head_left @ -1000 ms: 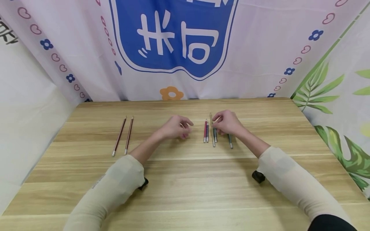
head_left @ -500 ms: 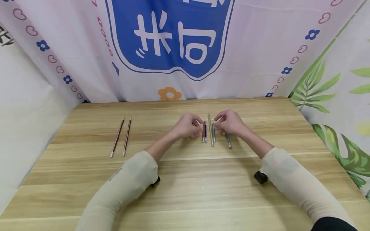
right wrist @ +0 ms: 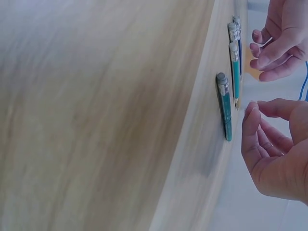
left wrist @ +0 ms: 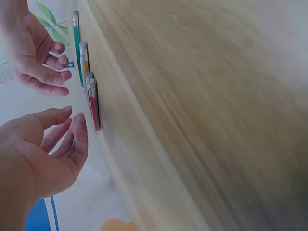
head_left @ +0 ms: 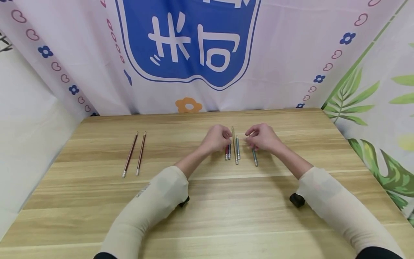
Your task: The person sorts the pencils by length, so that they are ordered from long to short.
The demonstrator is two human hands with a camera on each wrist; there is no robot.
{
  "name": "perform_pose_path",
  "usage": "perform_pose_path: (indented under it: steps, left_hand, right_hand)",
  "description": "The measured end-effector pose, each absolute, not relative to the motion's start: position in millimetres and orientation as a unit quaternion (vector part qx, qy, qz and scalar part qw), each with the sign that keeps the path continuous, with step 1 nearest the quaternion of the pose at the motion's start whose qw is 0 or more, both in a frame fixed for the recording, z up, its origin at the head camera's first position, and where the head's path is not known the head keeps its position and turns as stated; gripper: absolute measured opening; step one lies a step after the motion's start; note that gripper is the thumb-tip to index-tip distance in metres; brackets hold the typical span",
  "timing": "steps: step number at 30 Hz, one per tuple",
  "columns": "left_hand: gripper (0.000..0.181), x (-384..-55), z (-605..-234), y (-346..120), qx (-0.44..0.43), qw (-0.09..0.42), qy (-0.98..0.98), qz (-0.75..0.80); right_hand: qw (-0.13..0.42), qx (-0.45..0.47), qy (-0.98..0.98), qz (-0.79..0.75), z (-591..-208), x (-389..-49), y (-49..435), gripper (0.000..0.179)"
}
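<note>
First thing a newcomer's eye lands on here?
Probably the big blue emblem on the backdrop, top middle of the head view. Below it, the person's left grip and right grip reach over the wooden table, a gold pencil lying between them. Two dark red pencils lie apart on the table's left side.

Pale printed curtain (head_left: 281, 54) behind a wooden table (head_left: 242, 219)
</note>
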State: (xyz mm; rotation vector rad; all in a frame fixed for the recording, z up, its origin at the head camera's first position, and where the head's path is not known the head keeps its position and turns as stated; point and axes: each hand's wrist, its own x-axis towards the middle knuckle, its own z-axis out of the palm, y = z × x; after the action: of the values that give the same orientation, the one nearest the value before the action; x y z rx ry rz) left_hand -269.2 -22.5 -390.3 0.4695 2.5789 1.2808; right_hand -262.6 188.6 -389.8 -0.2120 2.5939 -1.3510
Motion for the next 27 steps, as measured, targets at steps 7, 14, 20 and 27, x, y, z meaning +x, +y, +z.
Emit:
perform_pose_path:
  steps: [7,14,20,27]
  left_hand:
    - [0.016,-274.4,-396.8,-10.1,0.161,0.077,0.904,0.388]
    - [0.015,-277.9,-401.8,-0.4,0.150,0.065,0.921,0.353]
    - [0.018,-280.5,-403.1,7.2,0.156,0.059,0.930,0.326]
    - [0.009,-282.1,-401.3,14.1,0.143,0.072,0.938,0.307]
  right_hand:
    - [0.103,-0.060,0.883,-0.455,-388.8,-259.0,193.6,0.024]
    - [0.100,-0.058,0.883,-0.456,-386.2,-257.8,200.3,0.026]
    - [0.104,-0.051,0.881,-0.458,-384.5,-257.3,205.4,0.026]
    - [0.106,-0.049,0.881,-0.458,-383.7,-256.9,209.4,0.027]
